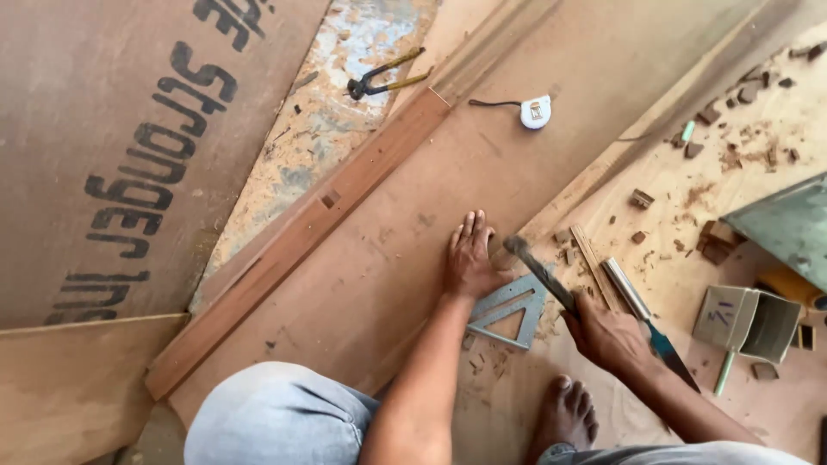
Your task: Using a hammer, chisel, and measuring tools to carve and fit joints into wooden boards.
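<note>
Hammer [538,271]: its dark handle sits inside the right hand [606,334], whose fingers are curled tight around the lower end, so the grip is fully wrapped on the tool. The handle slants up and to the left from the fist, and the head, blurred, lies at the edge of the wide brown board [482,164], just beside the fingertips of the other hand. The left hand [469,258] lies flat on that board, palm down, fingers straight and close together, holding nothing and pressing on the wood. Whether something small stands under the hammer head cannot be told.

Just below the left wrist a grey metal triangular square [510,312] lies flat, partly on the board's edge and partly on the plywood floor [689,198], with wood chips around it. To the right of the fist a chisel [642,314] with a pale handle and bluish blade lies on the floor, and a thin wooden strip [594,256] lies just beside it. Further right sits a small open grey box [748,323]. A bare foot [564,413] rests on the floor below the square, and a knee in light grey cloth [276,418] fills the lower edge.

Farther up the board lies a white tape measure [535,112] with its dark strap trailing left. A long reddish wooden batten [301,237] with a small notch runs diagonally along the board's left side, and a pair of pincers [385,77] lies on the rough pale surface beyond it. Small wood offcuts [749,86] are scattered at the upper right.
</note>
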